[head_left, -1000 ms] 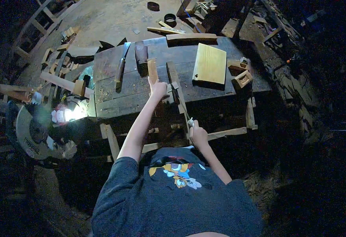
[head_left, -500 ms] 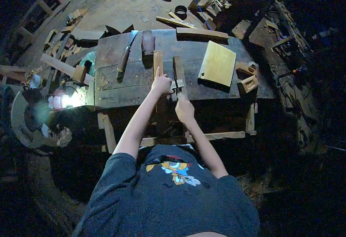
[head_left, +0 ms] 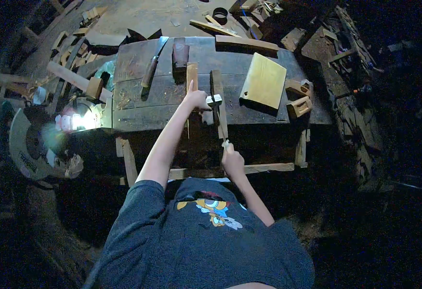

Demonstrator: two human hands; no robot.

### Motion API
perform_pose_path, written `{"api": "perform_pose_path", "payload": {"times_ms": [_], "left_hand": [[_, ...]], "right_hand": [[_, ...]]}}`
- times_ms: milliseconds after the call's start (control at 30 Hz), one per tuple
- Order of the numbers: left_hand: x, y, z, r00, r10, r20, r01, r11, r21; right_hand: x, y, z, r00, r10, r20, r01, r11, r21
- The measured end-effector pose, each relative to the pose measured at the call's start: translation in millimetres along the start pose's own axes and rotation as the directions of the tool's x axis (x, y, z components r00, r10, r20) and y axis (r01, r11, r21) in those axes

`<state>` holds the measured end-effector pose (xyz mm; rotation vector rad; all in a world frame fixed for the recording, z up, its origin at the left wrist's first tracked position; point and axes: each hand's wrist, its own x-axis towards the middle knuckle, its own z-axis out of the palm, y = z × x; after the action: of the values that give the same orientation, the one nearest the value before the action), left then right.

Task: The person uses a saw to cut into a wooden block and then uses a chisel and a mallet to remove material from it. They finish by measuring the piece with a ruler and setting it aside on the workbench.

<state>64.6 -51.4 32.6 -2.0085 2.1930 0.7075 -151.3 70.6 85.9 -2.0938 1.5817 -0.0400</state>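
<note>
My left hand (head_left: 196,99) is closed around a small pale wood block (head_left: 214,99) at the table's front half. Its index finger points forward along a flat wooden strip (head_left: 192,72). My right hand (head_left: 232,161) grips the light-coloured handle of a saw (head_left: 223,123), just off the table's front edge. The saw's long narrow blade runs forward from the hand to the block's right end. A darker wooden bar (head_left: 215,79) lies beyond the block, in line with the blade. Where the blade meets the block is too small to make out.
On the dark wooden table (head_left: 138,113) lie a long knife (head_left: 151,70), a brown wooden block (head_left: 180,53), a yellowish board (head_left: 265,81) and a long bar (head_left: 246,43). Hollowed wood pieces (head_left: 299,106) sit at the right edge. A bright lamp (head_left: 82,121) shines at left.
My right hand has drawn back toward my body with the saw, showing more of the blade. The left hand stays almost in place at the block.
</note>
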Motion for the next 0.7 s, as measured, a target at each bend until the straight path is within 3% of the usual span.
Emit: {"api": "perform_pose_path", "payload": {"times_ms": [100,167,267,533,600,700], "left_hand": [[-3.1,2.1,-4.8,0.999,0.040,0.024,-0.041,0.999,0.026],[2.7,-3.0,-3.3,0.999,0.046,0.019,-0.046,0.999,0.022],[17.7,-17.7,9.6,0.997,0.072,-0.036,-0.074,0.997,-0.036],[21.8,-18.6,2.6,0.992,0.112,0.058,-0.110,0.993,-0.049],[22.5,-18.4,9.1,0.987,0.158,-0.035,-0.158,0.987,-0.001],[20.9,-18.2,22.0,0.969,0.214,-0.119,-0.202,0.973,0.110]], "right_hand": [[39.6,-13.0,8.3,0.997,-0.027,-0.074,0.025,0.999,-0.029],[63.7,-25.7,9.6,0.973,-0.130,-0.192,0.134,0.991,0.009],[79.1,-34.0,8.0,0.973,-0.099,-0.208,0.113,0.992,0.057],[21.0,-5.3,10.0,0.996,-0.008,-0.093,0.010,1.000,0.026],[22.3,-4.6,10.0,0.998,0.019,-0.068,-0.017,0.999,0.031],[51.4,-15.0,2.7,0.984,-0.101,-0.144,0.105,0.994,0.016]]}}
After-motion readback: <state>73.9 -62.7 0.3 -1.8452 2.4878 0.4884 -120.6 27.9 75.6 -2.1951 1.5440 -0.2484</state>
